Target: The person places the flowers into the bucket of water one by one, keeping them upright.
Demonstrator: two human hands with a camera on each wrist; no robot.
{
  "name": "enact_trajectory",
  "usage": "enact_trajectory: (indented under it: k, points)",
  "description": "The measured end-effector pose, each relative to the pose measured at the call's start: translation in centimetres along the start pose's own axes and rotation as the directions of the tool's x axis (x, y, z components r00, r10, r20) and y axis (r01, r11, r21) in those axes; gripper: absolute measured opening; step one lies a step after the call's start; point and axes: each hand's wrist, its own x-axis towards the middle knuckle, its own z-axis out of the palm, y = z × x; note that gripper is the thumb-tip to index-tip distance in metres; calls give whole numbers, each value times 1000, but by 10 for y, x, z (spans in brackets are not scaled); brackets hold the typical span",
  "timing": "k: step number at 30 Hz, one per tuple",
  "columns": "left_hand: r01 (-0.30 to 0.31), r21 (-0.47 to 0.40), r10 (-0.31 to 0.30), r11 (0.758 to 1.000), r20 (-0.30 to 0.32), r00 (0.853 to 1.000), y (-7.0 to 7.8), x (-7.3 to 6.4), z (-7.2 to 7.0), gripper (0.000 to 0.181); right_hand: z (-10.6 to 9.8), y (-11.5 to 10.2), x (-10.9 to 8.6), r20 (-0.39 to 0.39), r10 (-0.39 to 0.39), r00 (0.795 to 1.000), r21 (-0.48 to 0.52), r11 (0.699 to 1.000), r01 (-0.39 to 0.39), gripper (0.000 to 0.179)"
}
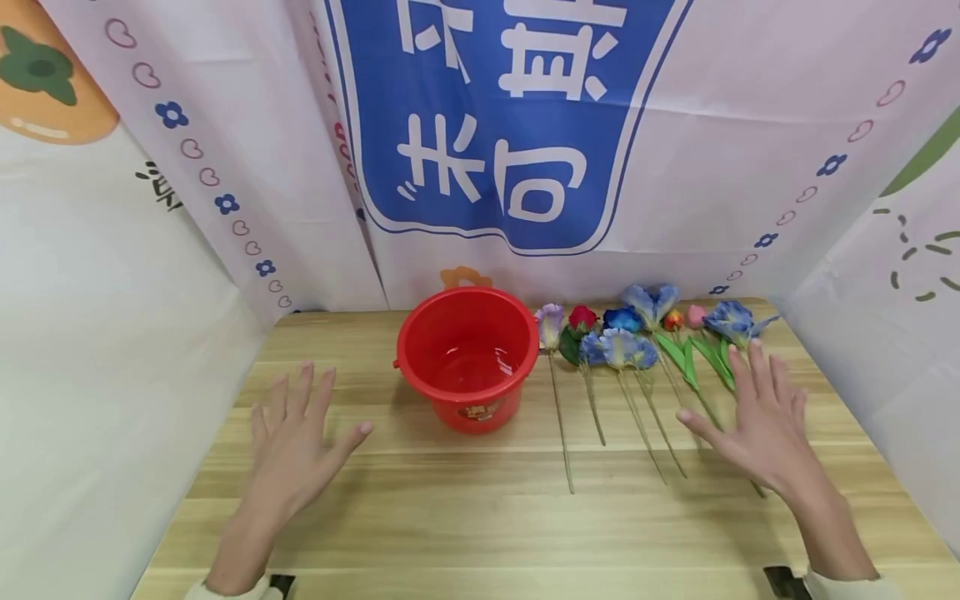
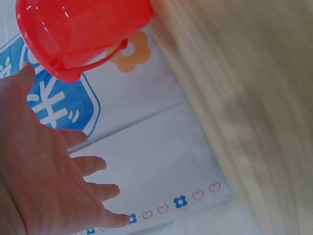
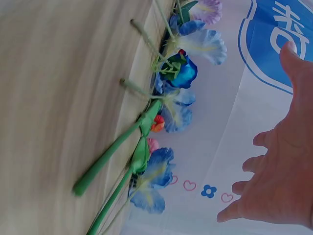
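A red plastic bucket (image 1: 480,408) stands upright at the back middle of the table. My left hand (image 1: 288,450), fingers spread and holding nothing, hovers to the left and in front of it. To the bucket's right lies a row of artificial flowers with their stems toward me: a lilac one (image 1: 550,325), a red rose (image 1: 582,317), a blue rose (image 1: 622,319), several pale blue irises (image 1: 619,347), an orange tulip (image 1: 674,318) and a pink tulip (image 1: 695,316). My right hand (image 1: 768,433), also spread and holding nothing, is over the stems at the right end, near a blue iris (image 1: 731,321).
The wooden table (image 1: 450,517) meets a white printed cloth (image 1: 697,183) hanging behind it, with a blue sign panel (image 1: 487,125). Cloth walls also rise on the left (image 1: 97,333) and right (image 1: 892,317). The bucket's handle (image 2: 100,62) hangs on its side.
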Motion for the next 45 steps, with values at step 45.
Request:
enact_trajectory:
  k: [45]
  points:
    - [-75,-777,54,625,-52,997,38,97,36,50,38,-94,72,116,-53,992,471,882,-8,58]
